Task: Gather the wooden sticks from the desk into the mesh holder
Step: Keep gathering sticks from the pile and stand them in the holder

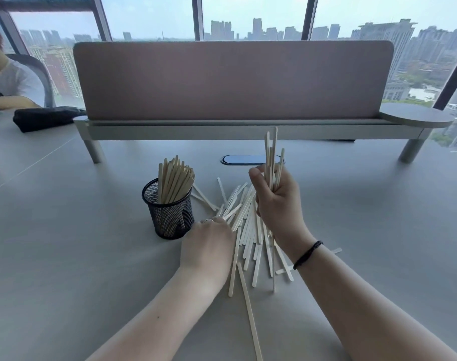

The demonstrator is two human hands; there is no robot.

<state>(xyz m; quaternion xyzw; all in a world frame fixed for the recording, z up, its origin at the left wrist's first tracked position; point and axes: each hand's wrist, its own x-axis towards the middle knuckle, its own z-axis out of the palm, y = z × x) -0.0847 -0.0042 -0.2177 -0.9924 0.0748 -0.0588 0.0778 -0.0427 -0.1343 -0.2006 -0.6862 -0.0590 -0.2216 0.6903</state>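
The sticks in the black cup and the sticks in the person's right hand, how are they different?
The sticks in the mesh holder are a bigger bunch and lean to the right; the sticks in the right hand are a small bundle held nearly upright. The holder's sticks look more yellow, the hand's paler. Both are thin, flat wooden sticks.

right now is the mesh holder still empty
No, the mesh holder already has a bunch of wooden sticks standing upright in it.

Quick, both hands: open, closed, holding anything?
Left hand: on the loose sticks, fingers hidden; cannot tell.
Right hand: closed, fingers gripping an upright bundle of sticks.
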